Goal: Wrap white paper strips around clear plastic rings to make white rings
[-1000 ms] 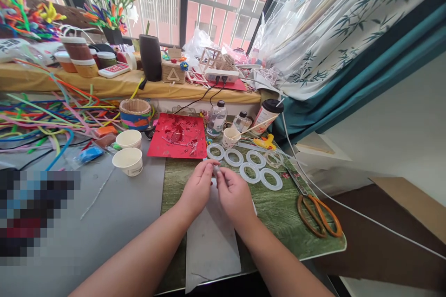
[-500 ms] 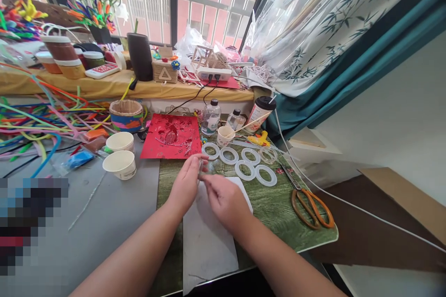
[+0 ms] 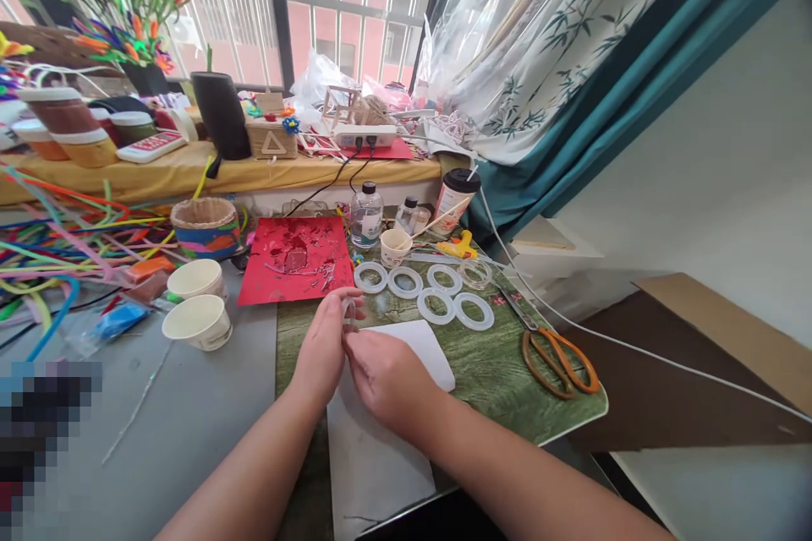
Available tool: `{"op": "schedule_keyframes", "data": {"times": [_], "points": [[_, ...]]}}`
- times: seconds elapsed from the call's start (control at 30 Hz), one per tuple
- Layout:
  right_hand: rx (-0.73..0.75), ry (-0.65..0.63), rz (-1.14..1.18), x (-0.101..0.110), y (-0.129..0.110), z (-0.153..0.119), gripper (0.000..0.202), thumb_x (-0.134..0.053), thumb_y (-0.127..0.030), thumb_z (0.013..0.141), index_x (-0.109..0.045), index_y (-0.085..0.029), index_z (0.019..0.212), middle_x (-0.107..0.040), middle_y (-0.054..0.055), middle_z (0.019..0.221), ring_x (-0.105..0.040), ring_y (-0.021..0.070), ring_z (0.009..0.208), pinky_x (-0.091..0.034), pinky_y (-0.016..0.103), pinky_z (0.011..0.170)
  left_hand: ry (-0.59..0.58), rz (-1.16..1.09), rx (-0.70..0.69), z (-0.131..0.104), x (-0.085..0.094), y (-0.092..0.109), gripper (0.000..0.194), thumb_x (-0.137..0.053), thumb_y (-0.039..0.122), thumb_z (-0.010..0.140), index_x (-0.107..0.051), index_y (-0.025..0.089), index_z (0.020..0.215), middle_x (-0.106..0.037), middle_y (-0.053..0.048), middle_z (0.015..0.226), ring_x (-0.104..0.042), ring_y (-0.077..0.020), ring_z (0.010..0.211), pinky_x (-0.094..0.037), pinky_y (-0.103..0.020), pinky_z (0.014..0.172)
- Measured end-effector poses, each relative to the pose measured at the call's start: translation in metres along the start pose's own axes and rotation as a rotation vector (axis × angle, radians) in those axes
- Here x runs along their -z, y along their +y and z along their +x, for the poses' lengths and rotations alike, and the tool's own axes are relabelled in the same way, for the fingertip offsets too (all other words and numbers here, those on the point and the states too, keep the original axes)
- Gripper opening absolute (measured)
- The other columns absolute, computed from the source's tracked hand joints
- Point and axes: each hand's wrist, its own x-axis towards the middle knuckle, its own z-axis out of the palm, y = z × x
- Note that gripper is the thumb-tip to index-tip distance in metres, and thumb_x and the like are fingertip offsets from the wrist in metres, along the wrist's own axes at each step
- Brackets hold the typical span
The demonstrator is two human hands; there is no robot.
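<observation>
Over the top end of a white sheet (image 3: 381,456), both my hands meet. My left hand (image 3: 325,347) is wrapped round a small clear ring-like piece (image 3: 348,313), partly hidden by the fingers. Against its lower edge, my right hand (image 3: 384,372) is closed in a pinch; what its fingertips hold is too small to tell. Several translucent white rings (image 3: 473,311) lie on the green wood-patterned mat (image 3: 507,380) just beyond my hands. Behind my left hand is a red sheet (image 3: 254,279) with dark red scraps on it.
Orange-handled scissors (image 3: 562,363) lie on the right. Two paper cups (image 3: 198,323) stand on the left. A small cup with sticks (image 3: 396,247), a clear bottle (image 3: 367,218), a lidded cup (image 3: 455,199) and a yellow glue gun (image 3: 459,245) are at the back. A white cable (image 3: 589,335) crosses the right side.
The head view has turned slightly right, so the table things appear further left. My hands stay together around the clear piece, with little change of grip.
</observation>
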Motion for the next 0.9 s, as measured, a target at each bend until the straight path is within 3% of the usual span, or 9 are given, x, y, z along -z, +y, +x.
{"op": "schedule_keyframes", "data": {"times": [0.13, 0.27, 0.43, 0.57, 0.77, 0.9], "points": [[-0.065, 0.087, -0.014, 0.002, 0.003, -0.002, 0.02, -0.044, -0.009, 0.096, -0.061, -0.019, 0.092, -0.069, 0.007, 0.089, -0.063, 0.0198, 0.08, -0.047, 0.03, 0.073, -0.028, 0.003, 0.043, 0.0, -0.001, -0.001, 0.043, -0.043, 0.057, 0.099, -0.067, 0.024, 0.113, -0.069, -0.006, 0.107, -0.063, -0.0185, 0.088, -0.05, -0.028, 0.076], [0.052, -0.067, -0.086, 0.004, 0.005, -0.003, 0.017, -0.048, -0.009, 0.092, -0.062, -0.019, 0.088, -0.067, 0.006, 0.081, -0.06, 0.0208, 0.073, -0.047, 0.031, 0.068, 0.006, -0.05, 0.068, 0.002, 0.0, -0.001, 0.042, -0.045, 0.058, 0.098, -0.069, 0.024, 0.108, -0.07, -0.005, 0.105, -0.064, -0.019, 0.09, -0.051, -0.028, 0.076], [-0.006, 0.022, -0.055, 0.005, 0.006, -0.001, 0.021, -0.045, -0.008, 0.095, -0.064, -0.019, 0.098, -0.07, 0.008, 0.093, -0.064, 0.0208, 0.084, -0.049, 0.031, 0.077, -0.023, -0.151, 0.135, 0.003, 0.0, 0.001, 0.042, -0.049, 0.058, 0.096, -0.069, 0.024, 0.11, -0.072, -0.005, 0.099, -0.066, -0.0199, 0.089, -0.052, -0.03, 0.077], [0.139, -0.122, -0.131, 0.007, 0.007, -0.002, 0.016, -0.052, -0.008, 0.09, -0.064, -0.017, 0.097, -0.07, 0.008, 0.087, -0.062, 0.0221, 0.08, -0.048, 0.032, 0.074, 0.008, -0.257, 0.198, 0.004, -0.003, 0.003, 0.039, -0.052, 0.056, 0.094, -0.067, 0.021, 0.104, -0.071, -0.004, 0.093, -0.068, -0.0193, 0.085, -0.052, -0.03, 0.076], [-0.01, 0.035, -0.088, 0.009, 0.004, 0.005, 0.02, -0.045, -0.008, 0.096, -0.062, -0.019, 0.098, -0.069, 0.006, 0.092, -0.062, 0.019, 0.081, -0.047, 0.03, 0.074, -0.019, -0.287, 0.278, 0.005, -0.006, 0.007, 0.039, -0.052, 0.053, 0.095, -0.067, 0.019, 0.105, -0.074, -0.007, 0.097, -0.069, -0.0197, 0.086, -0.051, -0.028, 0.071], [0.1, -0.1, -0.207, 0.0, -0.007, -0.008, 0.014, -0.05, -0.01, 0.092, -0.061, -0.017, 0.095, -0.068, 0.007, 0.086, -0.059, 0.0212, 0.074, -0.046, 0.032, 0.067, 0.023, -0.341, 0.273, 0.007, -0.003, 0.006, 0.037, -0.054, 0.054, 0.093, -0.065, 0.02, 0.101, -0.072, -0.004, 0.09, -0.069, -0.0191, 0.081, -0.052, -0.03, 0.073]]}}
